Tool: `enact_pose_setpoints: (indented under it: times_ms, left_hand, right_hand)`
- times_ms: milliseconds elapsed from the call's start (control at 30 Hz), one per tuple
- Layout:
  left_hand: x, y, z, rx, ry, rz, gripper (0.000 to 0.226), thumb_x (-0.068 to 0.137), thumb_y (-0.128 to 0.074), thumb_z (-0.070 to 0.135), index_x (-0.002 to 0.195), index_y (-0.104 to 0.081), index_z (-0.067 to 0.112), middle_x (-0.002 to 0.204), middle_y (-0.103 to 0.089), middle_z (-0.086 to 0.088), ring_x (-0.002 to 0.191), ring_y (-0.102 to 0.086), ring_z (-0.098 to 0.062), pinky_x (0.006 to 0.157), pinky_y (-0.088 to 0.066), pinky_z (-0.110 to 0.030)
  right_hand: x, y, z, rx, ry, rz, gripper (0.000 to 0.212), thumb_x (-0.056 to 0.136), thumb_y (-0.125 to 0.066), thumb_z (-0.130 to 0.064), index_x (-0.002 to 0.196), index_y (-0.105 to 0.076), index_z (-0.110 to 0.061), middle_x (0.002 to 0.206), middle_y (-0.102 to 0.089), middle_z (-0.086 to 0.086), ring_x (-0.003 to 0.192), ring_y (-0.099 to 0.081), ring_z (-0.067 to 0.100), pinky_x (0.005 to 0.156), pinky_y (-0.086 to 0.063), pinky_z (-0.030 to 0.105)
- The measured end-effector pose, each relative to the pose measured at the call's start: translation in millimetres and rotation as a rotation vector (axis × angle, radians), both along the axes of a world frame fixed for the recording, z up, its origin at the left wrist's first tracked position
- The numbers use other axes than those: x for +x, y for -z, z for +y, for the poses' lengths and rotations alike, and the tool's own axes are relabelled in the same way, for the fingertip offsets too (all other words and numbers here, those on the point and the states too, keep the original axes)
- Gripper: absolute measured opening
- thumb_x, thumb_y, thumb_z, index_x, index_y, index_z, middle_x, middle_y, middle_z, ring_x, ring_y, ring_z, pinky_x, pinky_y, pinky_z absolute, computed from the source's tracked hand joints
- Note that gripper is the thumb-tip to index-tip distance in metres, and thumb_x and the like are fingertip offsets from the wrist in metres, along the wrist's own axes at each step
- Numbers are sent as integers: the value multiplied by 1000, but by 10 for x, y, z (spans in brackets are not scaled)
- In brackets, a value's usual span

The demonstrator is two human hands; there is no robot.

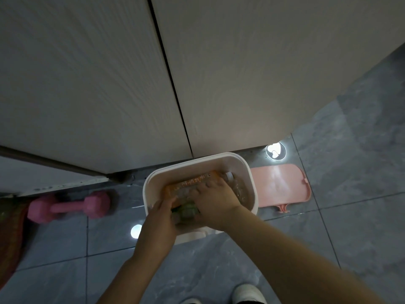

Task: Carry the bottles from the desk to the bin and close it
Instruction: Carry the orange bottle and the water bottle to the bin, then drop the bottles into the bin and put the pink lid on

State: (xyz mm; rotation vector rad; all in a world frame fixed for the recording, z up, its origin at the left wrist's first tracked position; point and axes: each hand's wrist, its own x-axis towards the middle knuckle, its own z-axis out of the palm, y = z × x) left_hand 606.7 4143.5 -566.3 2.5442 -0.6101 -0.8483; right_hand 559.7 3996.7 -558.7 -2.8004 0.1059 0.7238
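I am looking down into the white bin [198, 163] standing open on the grey tiled floor [328, 238] against the pale cabinet doors [87, 84]. Its pink lid [280, 185] is lying flat on the floor just beside it, to the right. Inside the bin an orange-labelled bottle [188, 184] with a white cap is lying on its side, and a green-labelled bottle [186, 210] is sitting nearer to me — blurred, partly hidden by the hands. Both arms are reaching down into the bin. The right hand [215, 199] is pressing palm-down over the bottles, its fingers curled on the orange-labelled bottle. The left hand [160, 218] is resting over the near rim, fingers bent against the green-labelled bottle; whether they are truly gripping it I cannot tell. A pink dumbbell [70, 207] is lying well to the left.
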Motion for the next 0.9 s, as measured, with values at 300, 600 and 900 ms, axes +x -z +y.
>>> enact_pose_setpoints:
  times_ms: [300,600,900]
  left_hand:
    - [-201,-7,6,-118,-32,2,31,94,-43,8,122,-56,12,129,-57,-4,111,-56,-17,86,-38,-18]
    - [-150,-104,103,-182,7,-119,24,85,-57,-1,106,-67,7,105,-70,-9,90,-60,-16,82,-40,-22]
    - [120,66,192,-78,117,-403,50,78,-39,38,101,-68,4,96,-65,-17,90,-51,-26,80,-36,-28]
  right_hand:
    - [-641,-97,-334,247,503,-308,30,90,-52,-29,118,-57,-20,115,-64,1,95,-63,18,75,-48,25]
    - [-1470,671,-775,64,915,8,33,92,-51,-31,123,-57,-20,119,-63,1,101,-62,18,83,-52,31]
    - [-1542,1649,-943,-173,688,177,36,93,-46,-25,128,-50,-22,125,-57,0,114,-53,21,90,-49,33]
